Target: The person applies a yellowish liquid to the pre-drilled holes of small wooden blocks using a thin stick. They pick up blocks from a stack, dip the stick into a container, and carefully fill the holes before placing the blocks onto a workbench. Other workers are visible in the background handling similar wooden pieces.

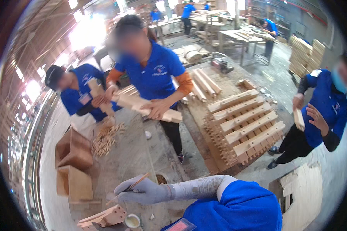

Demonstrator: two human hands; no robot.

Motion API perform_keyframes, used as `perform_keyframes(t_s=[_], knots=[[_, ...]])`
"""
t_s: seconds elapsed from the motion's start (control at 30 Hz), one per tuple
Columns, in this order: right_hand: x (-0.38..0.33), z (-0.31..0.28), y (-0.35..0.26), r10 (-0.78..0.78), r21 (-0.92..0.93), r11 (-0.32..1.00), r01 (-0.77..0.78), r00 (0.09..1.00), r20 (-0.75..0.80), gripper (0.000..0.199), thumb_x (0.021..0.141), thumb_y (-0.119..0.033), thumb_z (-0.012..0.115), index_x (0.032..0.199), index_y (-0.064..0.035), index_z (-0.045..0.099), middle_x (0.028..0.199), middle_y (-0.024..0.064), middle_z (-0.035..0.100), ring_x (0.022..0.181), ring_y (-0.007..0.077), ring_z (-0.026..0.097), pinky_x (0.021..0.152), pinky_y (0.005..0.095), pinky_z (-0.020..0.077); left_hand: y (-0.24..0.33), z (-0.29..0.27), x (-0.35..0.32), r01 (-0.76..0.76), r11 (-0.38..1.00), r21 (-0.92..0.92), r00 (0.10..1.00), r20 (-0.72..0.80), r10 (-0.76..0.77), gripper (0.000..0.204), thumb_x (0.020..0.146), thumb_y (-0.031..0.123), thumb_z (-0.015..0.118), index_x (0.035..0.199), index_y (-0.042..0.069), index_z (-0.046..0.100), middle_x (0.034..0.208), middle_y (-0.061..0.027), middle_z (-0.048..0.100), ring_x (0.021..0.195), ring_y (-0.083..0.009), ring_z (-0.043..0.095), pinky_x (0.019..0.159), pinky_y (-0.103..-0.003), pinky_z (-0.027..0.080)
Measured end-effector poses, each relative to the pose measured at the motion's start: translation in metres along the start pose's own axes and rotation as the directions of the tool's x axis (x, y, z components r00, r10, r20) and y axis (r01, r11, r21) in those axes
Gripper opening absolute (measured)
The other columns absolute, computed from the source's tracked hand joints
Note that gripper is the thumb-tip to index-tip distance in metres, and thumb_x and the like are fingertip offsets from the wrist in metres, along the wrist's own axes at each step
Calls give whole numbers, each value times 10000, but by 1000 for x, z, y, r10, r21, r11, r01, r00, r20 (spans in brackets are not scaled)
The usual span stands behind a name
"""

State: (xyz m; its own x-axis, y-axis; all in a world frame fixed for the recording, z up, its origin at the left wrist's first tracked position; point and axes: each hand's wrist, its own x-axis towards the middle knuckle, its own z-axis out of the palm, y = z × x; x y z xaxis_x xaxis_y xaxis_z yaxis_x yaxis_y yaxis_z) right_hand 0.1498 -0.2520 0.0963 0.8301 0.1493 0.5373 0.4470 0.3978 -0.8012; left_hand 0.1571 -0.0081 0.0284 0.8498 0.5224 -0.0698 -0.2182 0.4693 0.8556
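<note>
My right hand, in a light grey glove, is closed around a thin wooden stick. Its lower end points down at a pale wooden piece with drilled holes near the lower edge. Grey gloved fingers of my left hand show against that piece, gripping it; the rest of this hand is cut off. Beside the piece stands a small white cup with pale yellowish contents.
Two open wooden boxes and a heap of small wooden pegs lie left. Across the table, one person holds a notched beam; another handles wood beside them. Stacked slatted frames stand right, near a third person.
</note>
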Motion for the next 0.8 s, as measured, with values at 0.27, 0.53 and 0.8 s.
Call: perform_keyframes(t_s=[0.27,0.53,0.8], knots=[[-56,-87,-8,30,-180,979,-98,938,-345,206,883,-70,583,1073,5,603,869,53,654,773,85,594,675,231,486,-92,28,19,5,972,237,996,91,-27,575,817,487,566,1202,65,494,1136,-123,497,996,-230,531,827,-362,463],[-74,-150,-10,-240,-462,886,-43,808,-537,193,869,-29,589,1061,-8,601,884,54,654,797,90,594,697,240,481,-146,66,18,273,911,308,956,23,-294,629,791,432,606,1252,39,437,1099,-119,484,981,-232,510,830,-343,444],[-68,-155,-12,-318,-567,823,-27,806,-500,204,840,-30,613,1043,-14,596,929,98,657,818,157,629,718,289,486,-176,55,51,194,860,472,969,44,-243,686,775,473,627,1267,50,404,1061,-110,480,935,-255,529,814,-364,467]])
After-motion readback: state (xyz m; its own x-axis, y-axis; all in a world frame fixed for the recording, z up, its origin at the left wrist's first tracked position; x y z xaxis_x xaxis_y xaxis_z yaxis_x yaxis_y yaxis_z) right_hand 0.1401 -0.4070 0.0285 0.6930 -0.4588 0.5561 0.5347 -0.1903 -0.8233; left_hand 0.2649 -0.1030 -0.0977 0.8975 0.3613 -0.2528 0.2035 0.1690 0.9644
